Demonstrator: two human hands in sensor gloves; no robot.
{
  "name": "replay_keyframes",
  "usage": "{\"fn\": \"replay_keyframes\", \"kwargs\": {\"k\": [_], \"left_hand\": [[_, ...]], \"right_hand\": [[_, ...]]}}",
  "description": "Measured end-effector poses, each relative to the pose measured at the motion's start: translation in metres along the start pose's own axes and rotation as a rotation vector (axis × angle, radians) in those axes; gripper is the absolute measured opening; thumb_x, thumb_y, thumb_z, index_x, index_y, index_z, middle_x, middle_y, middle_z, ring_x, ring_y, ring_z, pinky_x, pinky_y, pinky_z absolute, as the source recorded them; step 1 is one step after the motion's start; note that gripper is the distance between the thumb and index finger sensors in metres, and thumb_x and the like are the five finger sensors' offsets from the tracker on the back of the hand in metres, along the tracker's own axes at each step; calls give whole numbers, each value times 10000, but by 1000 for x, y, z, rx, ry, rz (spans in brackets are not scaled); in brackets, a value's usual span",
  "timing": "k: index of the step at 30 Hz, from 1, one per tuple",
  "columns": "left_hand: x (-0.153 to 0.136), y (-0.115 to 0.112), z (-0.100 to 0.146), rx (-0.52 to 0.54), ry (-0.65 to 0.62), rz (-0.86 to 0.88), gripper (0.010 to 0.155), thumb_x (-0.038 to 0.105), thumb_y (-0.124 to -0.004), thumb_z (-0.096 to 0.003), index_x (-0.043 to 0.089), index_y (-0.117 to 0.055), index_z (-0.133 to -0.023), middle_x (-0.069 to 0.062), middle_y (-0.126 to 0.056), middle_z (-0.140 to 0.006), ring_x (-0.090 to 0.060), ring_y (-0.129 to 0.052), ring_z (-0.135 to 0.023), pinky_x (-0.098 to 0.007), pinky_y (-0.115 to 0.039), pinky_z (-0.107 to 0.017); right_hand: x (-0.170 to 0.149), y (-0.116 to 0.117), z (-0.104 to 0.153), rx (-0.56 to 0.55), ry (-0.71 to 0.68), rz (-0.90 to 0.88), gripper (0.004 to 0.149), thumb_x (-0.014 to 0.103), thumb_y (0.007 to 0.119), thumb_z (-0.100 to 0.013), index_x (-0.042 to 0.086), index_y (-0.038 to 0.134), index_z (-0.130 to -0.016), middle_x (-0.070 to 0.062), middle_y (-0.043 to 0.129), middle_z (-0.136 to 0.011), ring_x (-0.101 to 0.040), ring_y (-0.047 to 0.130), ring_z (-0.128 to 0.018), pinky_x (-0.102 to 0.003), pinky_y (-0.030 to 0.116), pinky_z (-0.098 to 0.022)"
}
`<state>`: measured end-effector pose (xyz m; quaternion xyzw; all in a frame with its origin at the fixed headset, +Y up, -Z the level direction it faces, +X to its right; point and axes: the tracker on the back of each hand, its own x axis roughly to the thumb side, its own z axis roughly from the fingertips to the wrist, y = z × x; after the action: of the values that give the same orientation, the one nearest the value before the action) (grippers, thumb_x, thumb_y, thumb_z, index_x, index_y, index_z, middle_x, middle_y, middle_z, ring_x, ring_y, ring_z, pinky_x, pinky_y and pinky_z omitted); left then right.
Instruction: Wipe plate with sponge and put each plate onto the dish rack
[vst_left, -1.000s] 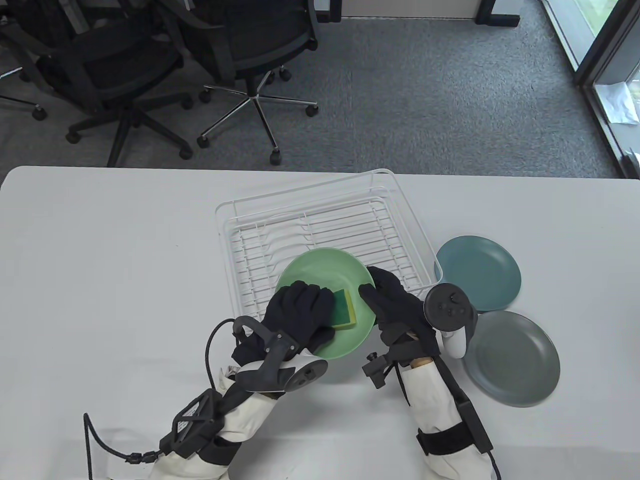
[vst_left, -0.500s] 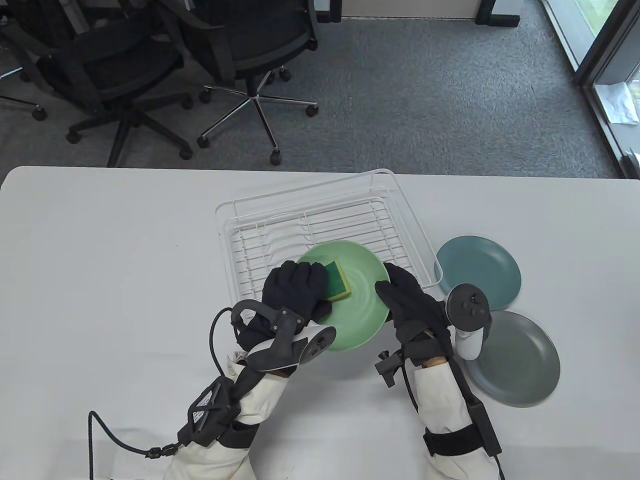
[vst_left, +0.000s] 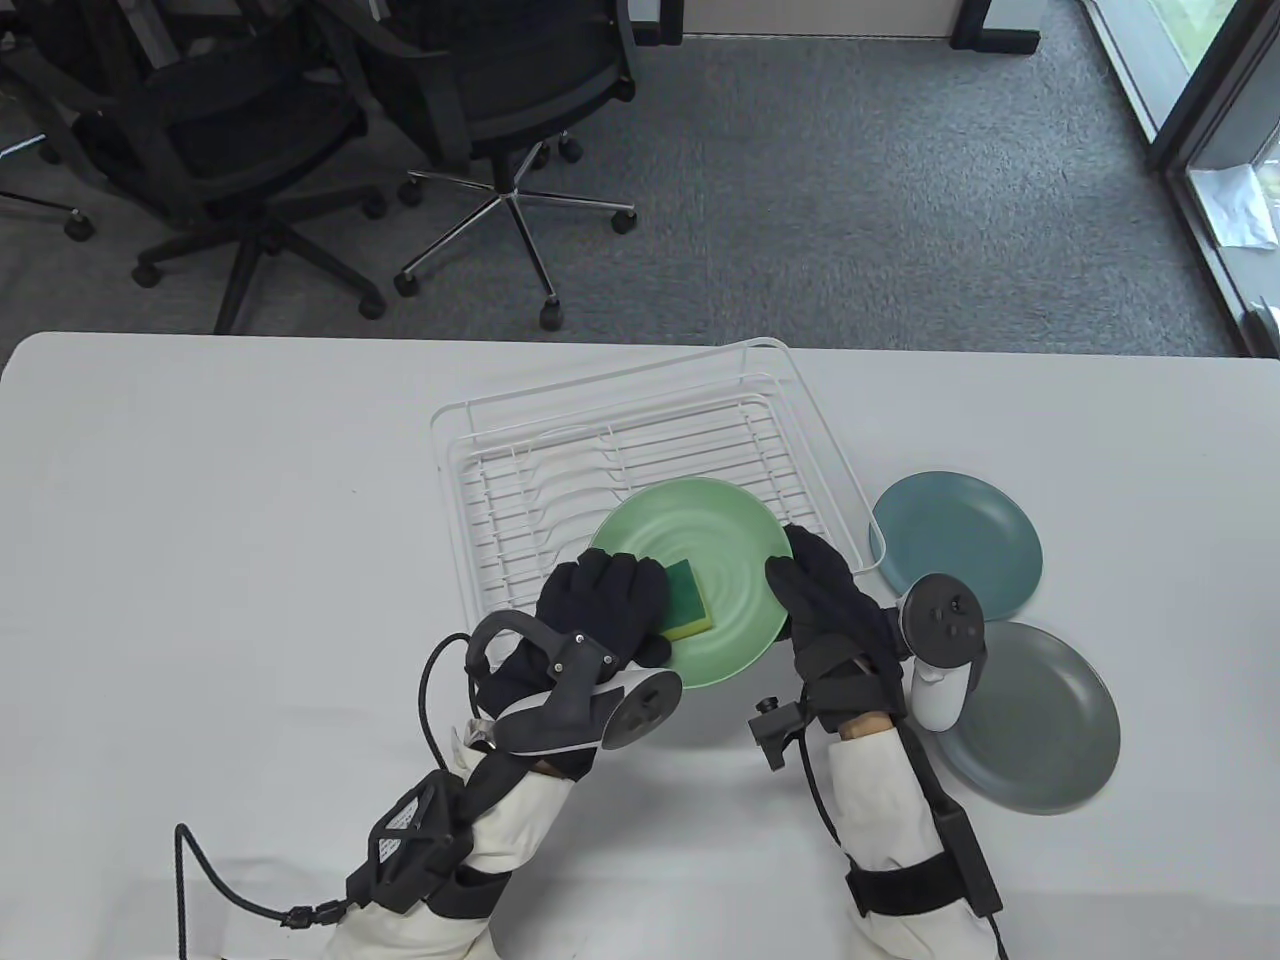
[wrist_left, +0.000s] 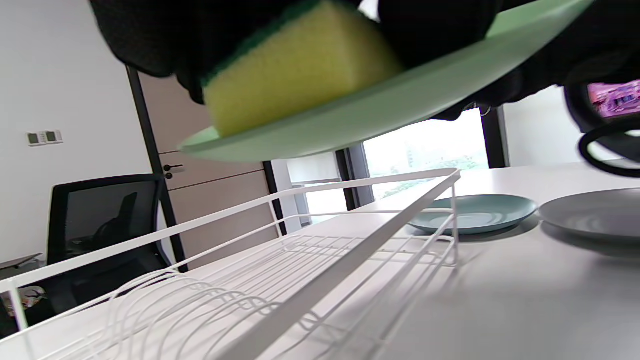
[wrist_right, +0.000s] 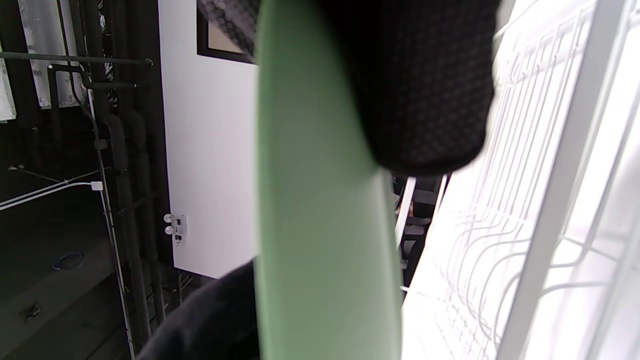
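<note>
A light green plate (vst_left: 712, 560) is held in the air over the near edge of the white wire dish rack (vst_left: 640, 450). My right hand (vst_left: 815, 590) grips its right rim; the plate (wrist_right: 320, 225) shows edge-on in the right wrist view. My left hand (vst_left: 605, 605) holds a green and yellow sponge (vst_left: 688, 598) and presses it on the plate's face. In the left wrist view the sponge (wrist_left: 295, 75) lies on the plate (wrist_left: 380, 107) above the rack (wrist_left: 280, 260). A teal plate (vst_left: 955, 545) and a grey plate (vst_left: 1040, 715) lie on the table right of the rack.
The white table (vst_left: 220, 560) stretches wide to the left of the rack. Black office chairs (vst_left: 300, 130) stand on the carpet beyond the far edge. The teal plate (wrist_left: 470, 212) and the grey plate (wrist_left: 595, 215) also appear low at the right of the left wrist view.
The sponge slid up and left across the plate, then back down toward its middle. The plate and my right hand shifted right and a little away from me.
</note>
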<state>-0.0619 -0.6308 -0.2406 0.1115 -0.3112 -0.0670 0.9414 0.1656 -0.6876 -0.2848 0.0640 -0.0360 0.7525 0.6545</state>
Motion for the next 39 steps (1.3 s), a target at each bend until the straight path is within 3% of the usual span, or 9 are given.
{"fn": "replay_keyframes", "kwargs": {"k": [9,25,34,39], "left_hand": [[16,1,0,24,-49,5,674,479,-733,-521,101,-679,-1077,-181,-856,-1034,-450,-856,-917,-570,-761,-665],[-2,-1,4,71,101,-125,673,449,-771,-499,115,-646,-1070,-166,-847,-1030,-437,-858,-912,-562,-769,-657],[-24,-9,4,-105,209,-147,689,463,-777,-497,109,-654,-1075,-167,-852,-1030,-440,-859,-912,-563,-768,-659],[-21,-11,3,-98,184,-149,701,486,-797,-477,121,-674,-1062,-153,-870,-1012,-420,-876,-900,-550,-779,-655]], "right_hand": [[3,17,0,110,-39,3,587,205,643,-630,-160,444,-1045,-436,651,-914,-457,923,-613,-379,919,-399],[8,38,-2,327,-128,19,592,208,680,-607,-141,501,-1050,-433,689,-906,-474,928,-585,-403,911,-368],[7,31,-2,257,-88,27,588,197,666,-617,-147,473,-1054,-439,677,-906,-469,925,-591,-393,912,-376],[4,16,-2,166,-63,-2,592,201,657,-624,-149,454,-1056,-439,665,-913,-469,920,-602,-390,912,-384]]}}
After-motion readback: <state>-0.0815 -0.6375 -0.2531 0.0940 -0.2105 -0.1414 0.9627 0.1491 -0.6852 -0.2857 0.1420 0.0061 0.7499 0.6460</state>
